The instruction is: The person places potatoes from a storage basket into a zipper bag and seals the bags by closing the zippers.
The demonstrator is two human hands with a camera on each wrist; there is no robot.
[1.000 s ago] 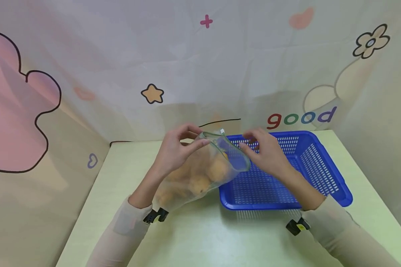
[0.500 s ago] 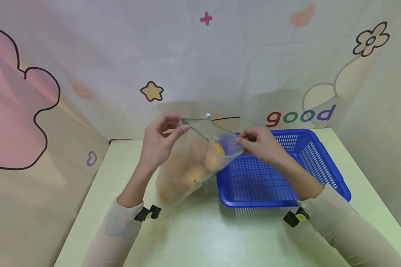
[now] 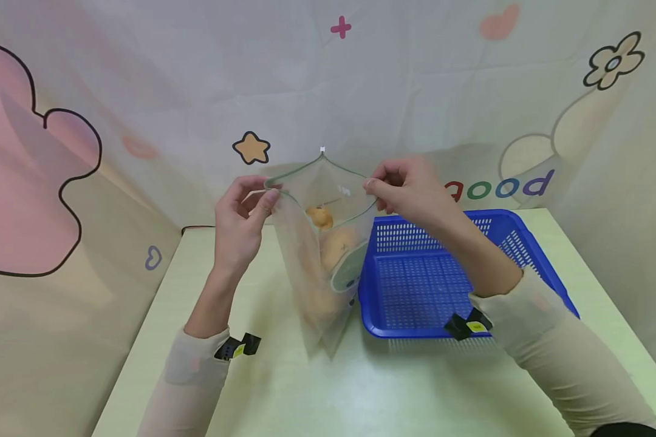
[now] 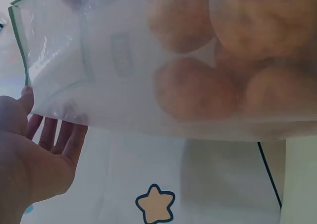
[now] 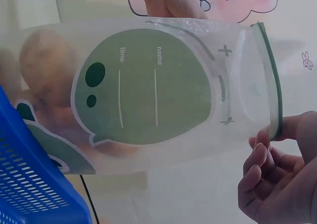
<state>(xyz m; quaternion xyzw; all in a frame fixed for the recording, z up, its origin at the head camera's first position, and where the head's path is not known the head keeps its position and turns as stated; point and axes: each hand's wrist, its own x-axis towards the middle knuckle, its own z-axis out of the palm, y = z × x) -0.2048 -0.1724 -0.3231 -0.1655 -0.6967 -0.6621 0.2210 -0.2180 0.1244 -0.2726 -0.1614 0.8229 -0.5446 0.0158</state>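
Observation:
A frosted, translucent zip bag (image 3: 292,243) hangs upright between my hands, its green-edged mouth spread apart and a white slider at the far corner. My left hand (image 3: 237,227) pinches the left side of the mouth between thumb and fingers. On the right side, my right hand (image 3: 410,188) pinches the rim the same way. Several round orange-coloured fruits (image 3: 319,216) lie inside; through the plastic the fruits (image 4: 193,90) look blurred. A green printed label (image 5: 143,85) with "name" and "time" faces the right wrist view. The bag's lower corners hang close over the table.
To the right of the bag stands a blue perforated plastic basket (image 3: 426,291), its left rim right beside the bag. Both rest on a pale green table (image 3: 284,400). Behind is a printed cloth backdrop (image 3: 415,91) with a star, a flower and "good".
The bag has swung from tilted over the basket's left edge to upright, and its mouth has risen and spread. My right hand came to the rim and pinched it; my left hand moved left.

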